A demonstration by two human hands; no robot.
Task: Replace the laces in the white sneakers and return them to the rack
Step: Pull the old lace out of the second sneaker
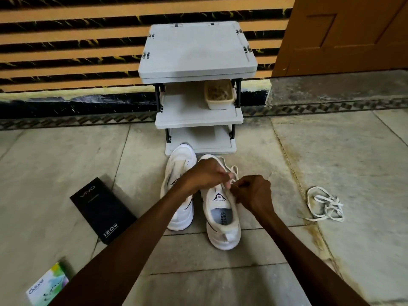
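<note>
Head view gives me a sneaker (223, 221) on the floor just in front of the rack (198, 120), with the other sneaker (179, 171) beside it on the left. I see the left hand (205, 175) and the right hand (254, 193) over it, fingers curled, pinching its lace (234, 172) above the tongue. A loose lace (326, 204) lies on the floor, well apart to the right.

White lace (231, 181) pinched in the fingers (238, 188) of both hands, looping over the upright sneaker (223, 219) right beneath them, toe pointing away; second sneaker (180, 171) sits just left of the fingers, loose lace (325, 204) tangled well off to their right, grey three-shelf rack (198, 117) standing beyond them
</note>
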